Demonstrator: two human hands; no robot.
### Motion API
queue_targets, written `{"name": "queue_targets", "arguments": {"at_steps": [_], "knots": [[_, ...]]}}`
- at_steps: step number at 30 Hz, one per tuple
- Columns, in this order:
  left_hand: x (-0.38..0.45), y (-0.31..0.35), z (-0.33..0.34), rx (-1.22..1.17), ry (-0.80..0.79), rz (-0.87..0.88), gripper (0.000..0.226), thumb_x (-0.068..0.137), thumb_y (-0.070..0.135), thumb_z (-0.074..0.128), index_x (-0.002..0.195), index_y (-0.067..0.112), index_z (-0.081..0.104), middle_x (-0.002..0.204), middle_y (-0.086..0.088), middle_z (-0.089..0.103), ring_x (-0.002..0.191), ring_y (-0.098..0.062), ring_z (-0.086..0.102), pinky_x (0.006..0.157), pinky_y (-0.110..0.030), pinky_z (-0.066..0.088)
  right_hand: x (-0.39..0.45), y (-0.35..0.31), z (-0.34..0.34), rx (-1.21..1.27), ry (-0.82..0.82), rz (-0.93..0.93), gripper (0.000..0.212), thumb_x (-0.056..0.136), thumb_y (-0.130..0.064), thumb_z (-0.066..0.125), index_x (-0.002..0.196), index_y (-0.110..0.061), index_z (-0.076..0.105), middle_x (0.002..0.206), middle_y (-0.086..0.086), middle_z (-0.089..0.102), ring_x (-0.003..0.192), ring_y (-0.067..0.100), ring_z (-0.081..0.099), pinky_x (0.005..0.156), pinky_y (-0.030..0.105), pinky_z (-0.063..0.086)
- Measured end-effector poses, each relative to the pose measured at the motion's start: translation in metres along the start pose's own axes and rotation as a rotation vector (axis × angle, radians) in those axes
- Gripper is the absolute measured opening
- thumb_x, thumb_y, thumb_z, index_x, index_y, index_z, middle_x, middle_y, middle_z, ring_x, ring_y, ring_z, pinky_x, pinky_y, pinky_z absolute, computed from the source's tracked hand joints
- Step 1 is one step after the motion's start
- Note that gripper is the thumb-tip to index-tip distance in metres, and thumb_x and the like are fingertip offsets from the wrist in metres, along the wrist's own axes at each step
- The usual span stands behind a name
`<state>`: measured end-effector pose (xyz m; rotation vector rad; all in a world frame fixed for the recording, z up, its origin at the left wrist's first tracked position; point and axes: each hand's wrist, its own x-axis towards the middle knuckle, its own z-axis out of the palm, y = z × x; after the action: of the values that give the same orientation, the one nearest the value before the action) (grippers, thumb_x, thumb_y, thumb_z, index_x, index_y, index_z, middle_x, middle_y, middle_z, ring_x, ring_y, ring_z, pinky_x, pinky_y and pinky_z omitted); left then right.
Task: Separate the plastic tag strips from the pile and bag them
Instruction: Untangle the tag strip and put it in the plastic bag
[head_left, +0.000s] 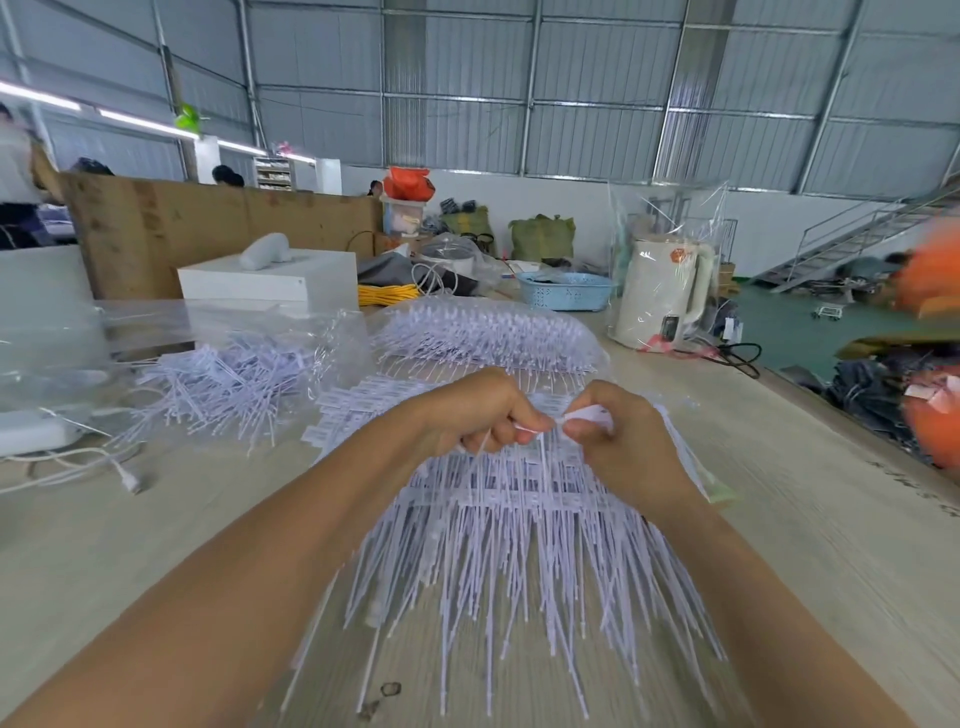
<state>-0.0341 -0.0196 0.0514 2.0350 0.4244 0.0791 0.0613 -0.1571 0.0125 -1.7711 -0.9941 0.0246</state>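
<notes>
A big pile of white plastic tag strips (519, 525) lies on the wooden table (156, 545) right before me, thin tails pointing toward me. Above its far edge, my left hand (478, 410) and my right hand (618, 431) meet, both pinching one white tag strip (545, 422) between fingertips, fingers curled. A clear bag with tag strips in it (483, 332) lies behind the hands. A looser heap of strips (223, 384) sits at the left beside clear plastic bags (171, 322).
A cream kettle in plastic wrap (660, 296) and a blue basket (566, 290) stand at the back right. A white box (270, 280), a cardboard sheet (218, 223) and a white cable (104, 467) are at the left. The table's right edge drops to a green floor.
</notes>
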Motion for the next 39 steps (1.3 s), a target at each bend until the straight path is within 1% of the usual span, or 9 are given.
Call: {"name": "queue_targets", "arguments": {"at_steps": [4, 8, 12, 17, 22, 26, 29, 34, 39], "knots": [[-0.005, -0.002, -0.007, 0.063, -0.023, -0.028, 0.029, 0.089, 0.018, 0.061, 0.063, 0.008, 0.053, 0.037, 0.008, 0.040, 0.036, -0.009, 0.025, 0.039, -0.015, 0.017, 0.001, 0.002, -0.012, 0.133, 0.085, 0.068, 0.009, 0.089, -0.002, 0.057, 0.081, -0.005, 0.056, 0.057, 0.005, 0.051, 0.044, 0.011, 0.047, 0.041, 0.019, 0.039], [-0.005, -0.006, -0.002, 0.181, -0.018, 0.054, 0.026, 0.095, 0.015, 0.052, 0.071, 0.011, 0.059, 0.056, 0.001, 0.049, 0.056, -0.017, 0.038, 0.054, -0.028, 0.028, 0.003, -0.005, -0.018, 0.500, -0.057, 0.254, 0.010, 0.091, -0.001, 0.054, 0.081, 0.000, 0.057, 0.061, 0.010, 0.050, 0.046, 0.011, 0.045, 0.037, 0.018, 0.036], [-0.004, -0.005, 0.002, 0.299, -0.067, 0.059, 0.015, 0.096, 0.013, 0.048, 0.084, 0.018, 0.055, 0.086, -0.004, 0.053, 0.067, -0.014, 0.045, 0.051, -0.023, 0.036, 0.004, -0.004, -0.034, 0.641, -0.150, 0.409, 0.014, 0.092, -0.006, 0.052, 0.079, -0.005, 0.059, 0.066, 0.012, 0.055, 0.057, 0.019, 0.047, 0.036, 0.019, 0.037], [-0.001, 0.003, 0.010, 0.481, -0.093, 0.105, 0.015, 0.097, 0.018, 0.049, 0.109, 0.014, 0.056, 0.084, 0.002, 0.052, 0.067, -0.008, 0.048, 0.054, -0.021, 0.041, -0.001, -0.011, -0.009, 0.572, -0.264, 0.404, 0.009, 0.088, -0.005, 0.057, 0.082, 0.000, 0.060, 0.084, 0.015, 0.065, 0.077, 0.024, 0.062, 0.070, 0.034, 0.052], [0.001, 0.002, 0.013, 0.466, -0.059, 0.159, 0.020, 0.091, 0.007, 0.055, 0.097, 0.020, 0.042, 0.072, -0.001, 0.048, 0.055, -0.012, 0.041, 0.049, -0.024, 0.034, -0.006, -0.014, 0.008, 0.517, -0.181, 0.329, 0.009, 0.090, -0.002, 0.057, 0.082, 0.003, 0.058, 0.084, 0.015, 0.064, 0.069, 0.023, 0.066, 0.059, 0.034, 0.059], [-0.001, -0.001, 0.006, 0.322, -0.053, 0.134, 0.044, 0.080, 0.013, 0.073, 0.109, 0.020, 0.039, 0.099, -0.011, 0.059, 0.079, -0.016, 0.056, 0.068, -0.029, 0.047, -0.004, -0.012, 0.007, 0.446, -0.110, 0.256, 0.014, 0.091, 0.000, 0.055, 0.078, 0.000, 0.059, 0.083, 0.022, 0.065, 0.073, 0.031, 0.063, 0.070, 0.043, 0.053], [0.000, -0.004, 0.004, 0.403, -0.015, 0.143, 0.030, 0.077, 0.011, 0.076, 0.100, 0.010, 0.057, 0.092, -0.012, 0.065, 0.074, -0.017, 0.059, 0.068, -0.028, 0.048, -0.002, -0.009, 0.007, 0.433, -0.086, 0.255, 0.011, 0.091, -0.002, 0.055, 0.081, 0.000, 0.059, 0.080, 0.020, 0.064, 0.073, 0.030, 0.063, 0.079, 0.046, 0.052], [0.000, -0.011, -0.001, 0.302, -0.056, 0.174, 0.009, 0.084, 0.004, 0.068, 0.092, 0.002, 0.067, 0.071, -0.005, 0.065, 0.058, -0.013, 0.054, 0.057, -0.022, 0.046, -0.002, -0.004, 0.004, 0.492, -0.079, 0.259, 0.010, 0.093, -0.007, 0.055, 0.089, 0.002, 0.056, 0.077, 0.014, 0.067, 0.060, 0.019, 0.069, 0.051, 0.033, 0.057], [-0.001, -0.008, -0.001, 0.335, -0.082, 0.224, 0.007, 0.088, 0.004, 0.061, 0.086, 0.009, 0.065, 0.072, -0.008, 0.061, 0.062, -0.018, 0.052, 0.060, -0.026, 0.046, -0.002, -0.002, 0.004, 0.403, -0.105, 0.182, 0.008, 0.092, -0.003, 0.055, 0.084, -0.001, 0.054, 0.069, 0.013, 0.064, 0.054, 0.016, 0.065, 0.048, 0.028, 0.054]]}}
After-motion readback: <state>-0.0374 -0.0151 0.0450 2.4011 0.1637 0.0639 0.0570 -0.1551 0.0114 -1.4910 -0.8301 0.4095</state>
